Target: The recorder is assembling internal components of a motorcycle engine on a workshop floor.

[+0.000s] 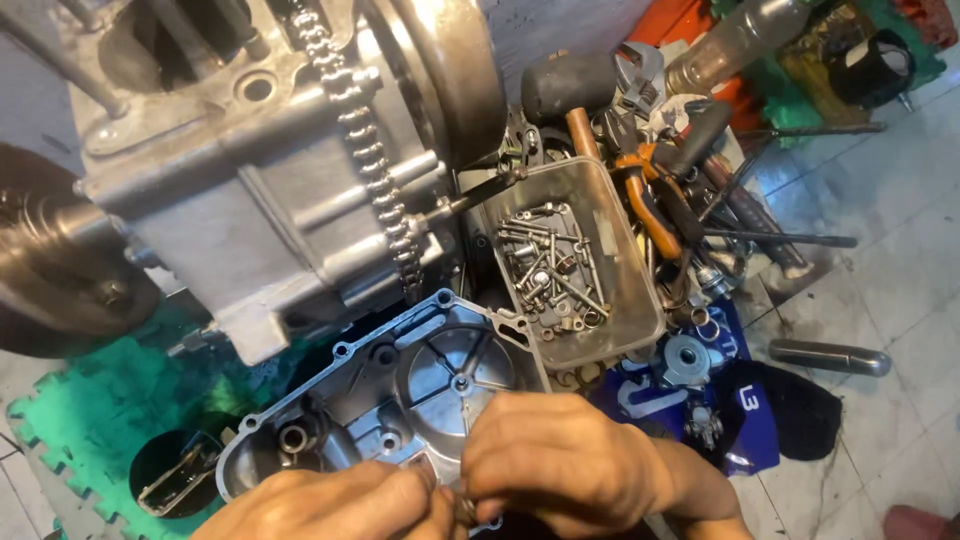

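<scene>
Bottom centre: left hand (335, 505) and right hand (565, 465) meet, fingers pinched together on a small metal part (466, 508), mostly hidden, at the near edge of the engine cover (400, 385). Bolt tray (640, 320) sits just upper right; engine (270, 180) with chain (375, 160) upper left. Risk: the tiny part slips from the fingertips and drops into the cover's recesses or the tool clutter (680, 170).
</scene>
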